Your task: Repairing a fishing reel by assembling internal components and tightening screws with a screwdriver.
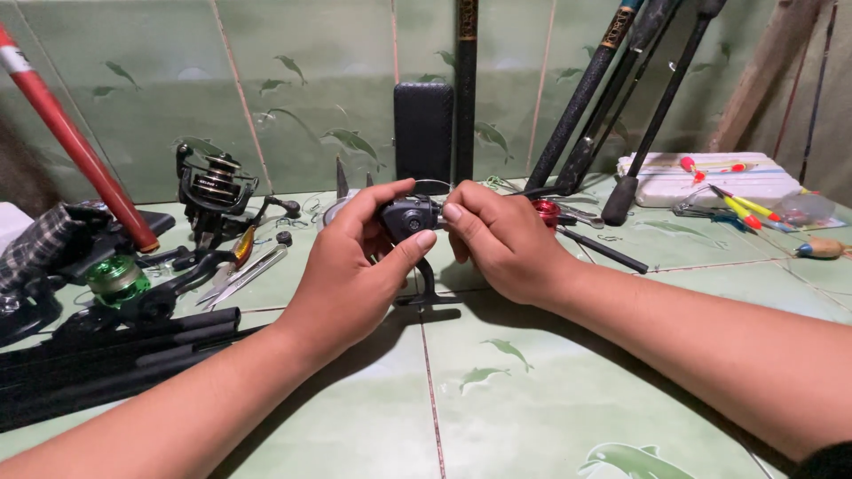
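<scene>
Both my hands hold a dark grey fishing reel (409, 215) just above the green tiled floor (532, 390), in the middle of the view. My left hand (351, 266) grips its left side, thumb pressed on the front of the reel body. My right hand (501, 239) closes on its right side, fingertips on top. The reel's black foot and stem (428, 297) hang down below my hands and touch the floor. A red spool part (547, 211) shows just behind my right hand.
At the left lie a black spinning reel (213, 191), a green spool (115, 278), tweezers and pliers (244, 270) and black rod sections (115, 350). Several rods (612, 89) lean on the tiled wall. A white foam block (710, 177) with floats (745, 208) lies at right. A black box (423, 133) stands behind.
</scene>
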